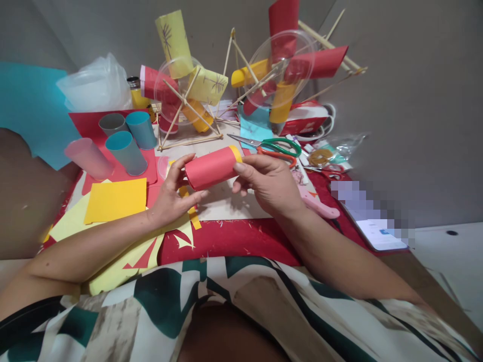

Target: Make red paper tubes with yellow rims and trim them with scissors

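Between my two hands is a red paper tube (pixel 211 168) with a yellow band at its right end, tilted slightly up to the right. My left hand (pixel 177 188) is curled around its left end, fingers behind and thumb below. At the yellow end, my right hand (pixel 266 181) pinches the tube between thumb and fingers. Scissors (pixel 279 148) with green and orange handles lie just behind my right hand. Yellow paper strips (pixel 194 216) lie by my left hand. Yellow paper sheets (pixel 115 201) rest beside my left forearm.
Two wheel-like models of sticks, clear plastic discs and paper tubes, one left (pixel 183 98) and one right (pixel 281 68), stand at the back. Blue tubes (pixel 126 153) and a pink tube (pixel 88 158) stand at left. A phone (pixel 372 221) and pink-handled tool (pixel 320 203) lie at right.
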Available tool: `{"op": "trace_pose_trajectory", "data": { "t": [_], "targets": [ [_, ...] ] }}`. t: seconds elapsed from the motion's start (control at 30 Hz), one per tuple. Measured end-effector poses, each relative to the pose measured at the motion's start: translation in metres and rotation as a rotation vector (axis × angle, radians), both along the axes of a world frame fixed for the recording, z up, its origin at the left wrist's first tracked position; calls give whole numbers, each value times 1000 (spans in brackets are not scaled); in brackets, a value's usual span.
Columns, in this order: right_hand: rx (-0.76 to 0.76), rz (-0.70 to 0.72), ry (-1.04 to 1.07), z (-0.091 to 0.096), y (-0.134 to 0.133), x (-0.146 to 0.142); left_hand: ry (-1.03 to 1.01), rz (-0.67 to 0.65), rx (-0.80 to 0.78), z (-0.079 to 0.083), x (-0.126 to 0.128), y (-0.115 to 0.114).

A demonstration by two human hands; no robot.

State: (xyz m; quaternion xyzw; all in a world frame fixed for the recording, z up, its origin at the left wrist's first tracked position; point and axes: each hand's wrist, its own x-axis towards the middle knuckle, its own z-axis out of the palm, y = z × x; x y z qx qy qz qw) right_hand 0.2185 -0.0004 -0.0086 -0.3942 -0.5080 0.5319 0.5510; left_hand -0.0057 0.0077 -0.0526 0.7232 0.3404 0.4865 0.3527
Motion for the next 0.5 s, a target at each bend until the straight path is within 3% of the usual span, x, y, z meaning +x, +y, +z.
{"op": "trace_pose_trajectory", "data": {
  "t": [0.23,0.5],
  "targets": [
    [-57,-57,82,2,5,2,-57,-25,-72,0,0,0],
    [-32,-49,81,-3,8,3,-42,-20,-31,-6,-1,4]
  ]
}}
